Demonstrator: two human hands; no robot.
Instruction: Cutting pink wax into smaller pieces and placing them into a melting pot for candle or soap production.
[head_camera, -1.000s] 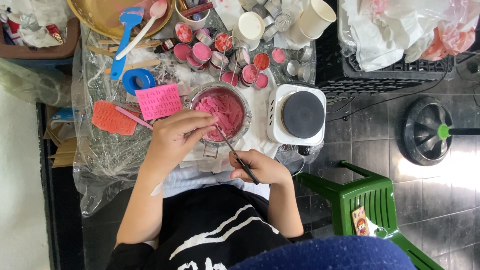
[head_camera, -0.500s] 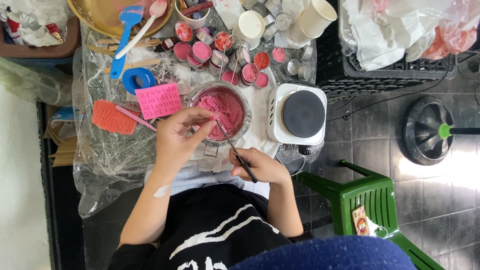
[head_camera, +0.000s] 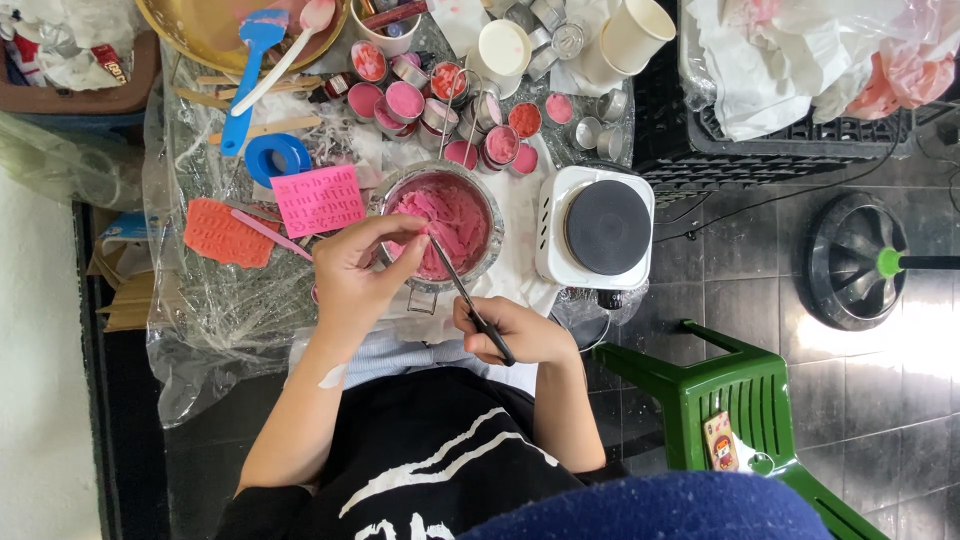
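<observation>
One metal bowl (head_camera: 447, 222) of pink paste sits mid-table, just left of one white hot plate (head_camera: 596, 226). Right hand (head_camera: 520, 330) closed around the dark handle of one thin tool (head_camera: 468, 299), its tip up at the bowl's near edge. Left hand (head_camera: 358, 270) curled over the bowl's left rim, fingertips pinched at the tool's tip; what they grip, cannot tell. Beyond: two pink textured mats (head_camera: 318, 199), one blue tape roll (head_camera: 277, 158), one blue spatula (head_camera: 250, 70), a cluster of small tins (head_camera: 405, 100), many filled pink

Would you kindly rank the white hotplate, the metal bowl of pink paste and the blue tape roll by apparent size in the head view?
1. White hotplate, slightly the largest
2. Metal bowl
3. Blue tape roll, clearly the smallest
</observation>
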